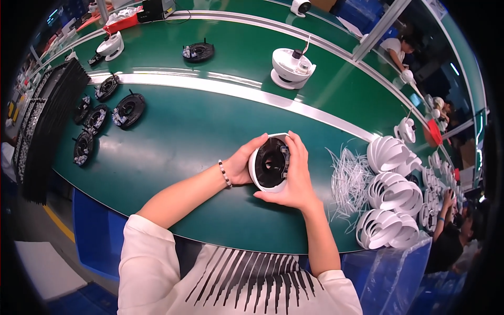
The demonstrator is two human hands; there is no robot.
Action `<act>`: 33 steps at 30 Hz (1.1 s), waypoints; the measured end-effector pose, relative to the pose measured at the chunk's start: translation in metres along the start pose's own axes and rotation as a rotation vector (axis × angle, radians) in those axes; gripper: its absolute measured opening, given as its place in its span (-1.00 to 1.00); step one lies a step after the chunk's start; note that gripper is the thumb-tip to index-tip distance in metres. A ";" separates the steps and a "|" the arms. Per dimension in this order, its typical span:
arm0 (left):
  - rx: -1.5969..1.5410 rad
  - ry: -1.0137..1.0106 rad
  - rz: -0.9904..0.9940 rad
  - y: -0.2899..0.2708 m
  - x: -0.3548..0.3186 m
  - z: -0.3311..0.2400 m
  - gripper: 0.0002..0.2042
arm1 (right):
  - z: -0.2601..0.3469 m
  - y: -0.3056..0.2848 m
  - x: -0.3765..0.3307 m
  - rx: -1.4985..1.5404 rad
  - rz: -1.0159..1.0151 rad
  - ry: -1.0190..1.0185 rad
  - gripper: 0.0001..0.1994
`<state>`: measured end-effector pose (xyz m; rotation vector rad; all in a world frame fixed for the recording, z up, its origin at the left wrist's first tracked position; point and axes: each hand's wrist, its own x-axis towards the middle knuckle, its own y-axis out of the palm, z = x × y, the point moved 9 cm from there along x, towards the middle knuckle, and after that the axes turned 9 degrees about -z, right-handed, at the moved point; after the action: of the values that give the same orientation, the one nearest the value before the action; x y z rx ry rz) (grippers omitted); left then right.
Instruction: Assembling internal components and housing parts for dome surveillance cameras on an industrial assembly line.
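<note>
Both my hands grip a round white plastic housing (252, 167) above the green worktable. Inside the shell sits a black disc-shaped insert (266, 177) with a hole near its middle and small parts along its right side. My left hand (243, 164) is closed round the left edge, a beaded bracelet on its wrist. On the other side, my right hand (297, 178) wraps the right edge, its fingers over the top and its thumb at the bottom. The underside of the housing is hidden.
Several black discs with wires (128, 110) lie at the left, beside a stack of black trays (44, 121). White ties (349, 181) are heaped at the right, near stacked white rings (394, 191). Beyond a metal strip, a white assembly (291, 69) stands on a green conveyor (236, 58).
</note>
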<state>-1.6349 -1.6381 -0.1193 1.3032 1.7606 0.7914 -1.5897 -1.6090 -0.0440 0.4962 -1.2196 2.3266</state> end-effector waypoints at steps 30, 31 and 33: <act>-0.021 0.569 -0.504 -0.033 0.130 -0.153 -0.70 | 0.050 -0.210 -0.114 -0.689 -0.638 -0.125 -0.77; -0.115 0.518 -0.468 -0.047 0.152 -0.162 -0.75 | 0.050 -0.228 -0.123 -0.785 -0.712 -0.119 -0.84; 0.068 0.697 -0.445 -0.041 0.161 -0.188 -0.79 | 0.031 -0.263 -0.172 -0.902 -0.767 0.008 -0.85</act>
<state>-1.8431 -1.5002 -0.0973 0.6450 2.5208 0.9945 -1.2991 -1.5443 0.0605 0.4870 -1.5497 1.0079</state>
